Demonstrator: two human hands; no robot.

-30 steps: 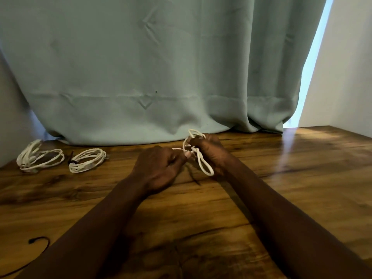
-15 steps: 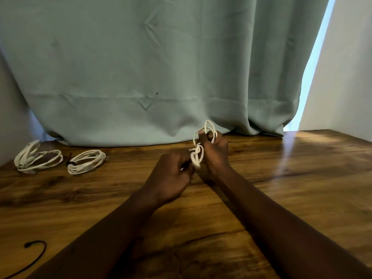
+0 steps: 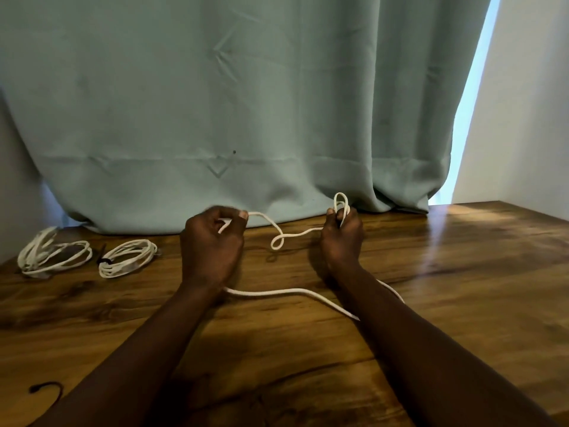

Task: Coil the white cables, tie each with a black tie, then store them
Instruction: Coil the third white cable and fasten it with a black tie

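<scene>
Above the middle of the wooden counter (image 3: 462,272), I see two bare hands held up side by side, well apart. The left hand (image 3: 212,245) has its fingers (image 3: 238,214) curled and pinched together on a white cable (image 3: 295,235). From there the cable sags into a small loop between the hands and rises to the right hand (image 3: 341,238). That hand's fingers are clamped around it, with a narrow loop standing up above the fist. A longer stretch of the same cable lies on the counter, running from under the left wrist and beneath the right forearm. Far left, near a green curtain (image 3: 215,103), two coiled cables lie flat just beside each other: an outer coil (image 3: 52,257) and an inner coil (image 3: 129,257) bound by a black tie (image 3: 104,261). A thin black strip (image 3: 46,389) lies at the near left edge.
</scene>
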